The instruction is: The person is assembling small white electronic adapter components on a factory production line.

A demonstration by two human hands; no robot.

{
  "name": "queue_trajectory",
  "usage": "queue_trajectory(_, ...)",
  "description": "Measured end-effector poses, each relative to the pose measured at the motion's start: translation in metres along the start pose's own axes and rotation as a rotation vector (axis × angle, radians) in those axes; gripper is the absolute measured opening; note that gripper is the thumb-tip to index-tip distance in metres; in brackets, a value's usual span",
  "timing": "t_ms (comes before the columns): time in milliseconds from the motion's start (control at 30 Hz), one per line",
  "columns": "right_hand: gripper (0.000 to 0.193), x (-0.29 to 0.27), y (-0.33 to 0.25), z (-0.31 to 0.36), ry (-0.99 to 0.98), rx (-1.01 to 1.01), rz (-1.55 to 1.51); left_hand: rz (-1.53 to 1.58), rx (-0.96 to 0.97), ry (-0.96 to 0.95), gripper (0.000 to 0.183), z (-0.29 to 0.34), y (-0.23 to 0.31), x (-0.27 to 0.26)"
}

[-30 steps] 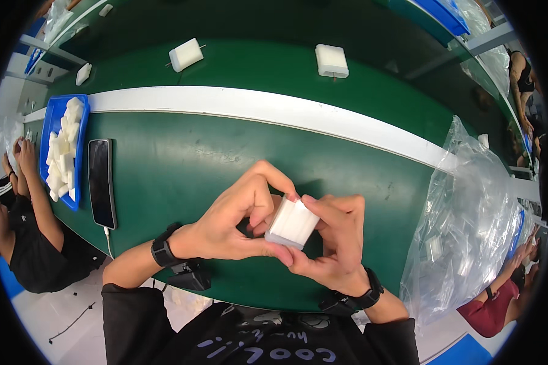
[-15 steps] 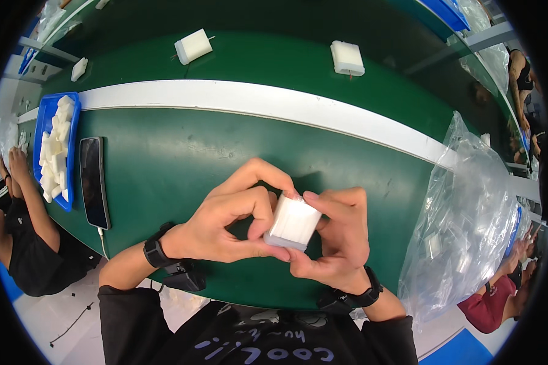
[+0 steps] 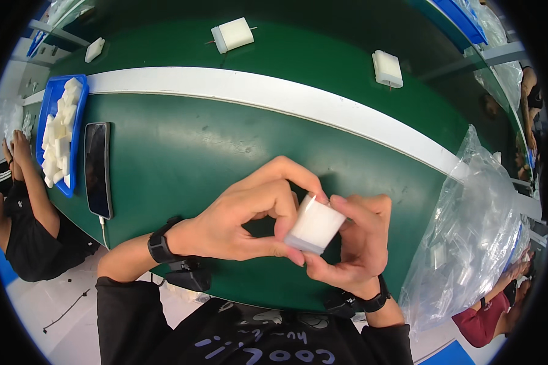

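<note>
Between my two hands, above the green table, is a small white block (image 3: 318, 222) with a translucent grey cap along its lower edge. My left hand (image 3: 249, 213) grips its left side, thumb at the lower edge and index finger curled over the upper edge. From the right, my right hand (image 3: 365, 243) pinches it, with a fingertip at the top corner and the thumb near the lower corner. Fingers hide the block's right side and part of its upper edge. Both wrists carry black straps with dark devices.
A blue tray (image 3: 78, 134) of white blocks and a cabled phone (image 3: 98, 170) lie left. Beyond the white rail (image 3: 225, 82), capped blocks (image 3: 234, 34) (image 3: 387, 69) rest on a green surface. A clear plastic bag (image 3: 463, 237) bulges at right. People work at both sides.
The view has shifted slightly. My hands and the held block sit a little further right, still gripping. Beyond the rail, the capped blocks have moved right.
</note>
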State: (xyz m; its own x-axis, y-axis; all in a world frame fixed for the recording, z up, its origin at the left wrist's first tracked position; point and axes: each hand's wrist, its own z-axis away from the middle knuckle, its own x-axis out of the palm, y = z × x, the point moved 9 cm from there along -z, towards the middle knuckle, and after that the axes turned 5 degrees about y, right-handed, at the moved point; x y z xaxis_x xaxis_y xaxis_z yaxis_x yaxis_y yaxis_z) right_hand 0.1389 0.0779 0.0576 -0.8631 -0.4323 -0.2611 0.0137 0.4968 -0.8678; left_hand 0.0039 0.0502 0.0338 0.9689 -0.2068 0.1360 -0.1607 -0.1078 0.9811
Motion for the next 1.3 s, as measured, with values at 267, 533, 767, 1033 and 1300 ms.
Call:
queue_trajectory(267,0.056,-0.007,0.0,-0.007,-0.083,0.04,0.026,0.147,-0.021,-0.011,0.043,-0.001,-0.003,-0.001)
queue_trajectory(533,0.057,-0.042,0.005,-0.024,-0.048,0.037,0.213,0.108,-0.061,0.144,0.091,0.002,-0.011,-0.014)
queue_trajectory(767,0.061,-0.135,0.021,-0.012,0.457,0.24,0.589,0.045,-0.105,0.237,0.033,0.001,-0.013,-0.02)
queue_trajectory(1033,0.036,-0.195,0.01,0.041,0.256,0.61,1.188,-0.449,0.0,0.483,0.028,-0.004,-0.011,-0.086)
queue_trajectory(1300,0.048,-0.185,0.008,0.058,0.025,0.568,1.401,-1.062,0.132,0.599,0.053,-0.074,0.015,-0.101)
